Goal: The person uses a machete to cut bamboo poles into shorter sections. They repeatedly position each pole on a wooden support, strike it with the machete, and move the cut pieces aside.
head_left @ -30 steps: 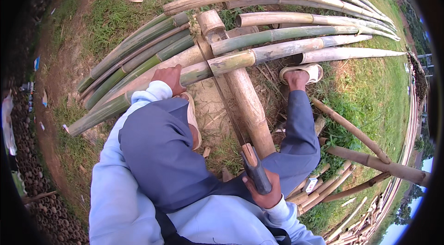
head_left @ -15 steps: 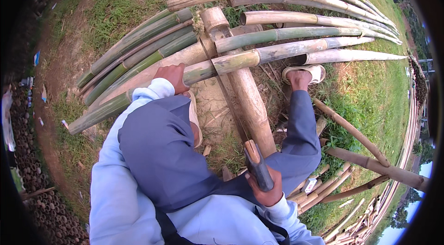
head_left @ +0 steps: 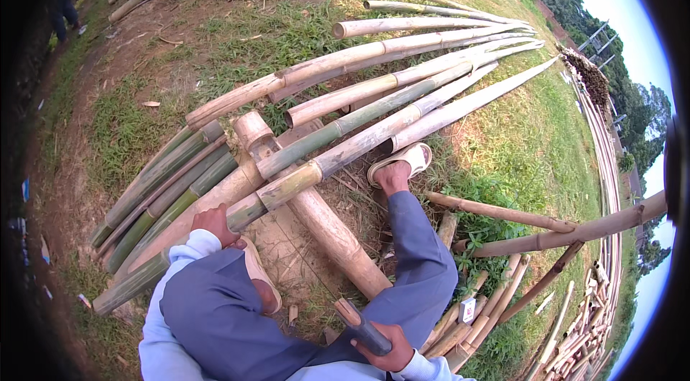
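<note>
My right hand (head_left: pixel 388 352) is closed around the dark, round handle (head_left: pixel 370 334) of a handsaw, down by my right thigh. The saw's thin blade (head_left: pixel 302 255) shows only as a faint line running up to a long bamboo pole (head_left: pixel 295 183). A dark line crosses the pole where the blade meets it; the depth of any cut cannot be made out. Close to the left of that line, my left hand (head_left: pixel 214 226) grips the pole. Beneath it, a thick, pale bamboo log (head_left: pixel 330 230) with a notched far end lies crosswise.
Shorter green bamboo pieces (head_left: pixel 162 201) lie side by side at the left. Long poles (head_left: pixel 402 79) fan out toward the far right. A tied bamboo frame (head_left: pixel 560 237) stands at the right. My sandalled right foot (head_left: pixel 394 172) rests beside the pole.
The view has tilted up and shifted, showing more ground and poles beyond. The saw blade now appears much thinner. My left hand stays on the pole, my right on the handle.
</note>
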Demonstrator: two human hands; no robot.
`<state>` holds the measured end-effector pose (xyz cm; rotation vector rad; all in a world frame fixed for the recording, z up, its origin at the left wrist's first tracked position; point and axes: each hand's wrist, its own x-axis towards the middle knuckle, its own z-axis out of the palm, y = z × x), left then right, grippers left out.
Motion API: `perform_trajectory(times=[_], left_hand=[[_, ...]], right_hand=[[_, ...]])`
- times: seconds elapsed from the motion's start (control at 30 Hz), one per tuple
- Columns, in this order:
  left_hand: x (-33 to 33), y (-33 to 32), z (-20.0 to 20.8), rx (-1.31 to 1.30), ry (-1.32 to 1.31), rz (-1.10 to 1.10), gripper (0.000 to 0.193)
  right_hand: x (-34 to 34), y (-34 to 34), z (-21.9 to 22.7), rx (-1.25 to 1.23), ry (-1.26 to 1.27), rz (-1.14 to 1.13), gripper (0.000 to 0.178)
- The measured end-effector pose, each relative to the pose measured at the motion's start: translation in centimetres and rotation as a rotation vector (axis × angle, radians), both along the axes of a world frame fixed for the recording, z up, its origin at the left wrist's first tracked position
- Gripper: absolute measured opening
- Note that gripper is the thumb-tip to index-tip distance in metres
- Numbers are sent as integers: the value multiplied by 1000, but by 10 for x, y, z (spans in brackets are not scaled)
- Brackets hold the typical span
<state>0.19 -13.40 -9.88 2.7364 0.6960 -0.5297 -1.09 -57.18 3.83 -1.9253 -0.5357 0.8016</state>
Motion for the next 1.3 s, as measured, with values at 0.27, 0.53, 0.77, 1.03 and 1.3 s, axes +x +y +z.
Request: perform_trajectory(times=[0.27,0.53,0.77,1.03,1.3], left_hand=[[18,-6,0,-5,14,-13,78],[13,-1,-8,7,30,-50,73],[13,5,-1,4,41,-72,78],[8,-1,4,-18,21,-18,68],[14,-3,10,-27,18,-40,65]], right_hand=[[62,92,-106,134,-166,17,34],[1,-6,-22,-5,56,-9,37],[64,98,-82,113,-143,30,25],[9,17,-13,-4,22,-26,31],[63,97,-78,65,-100,47,23]])
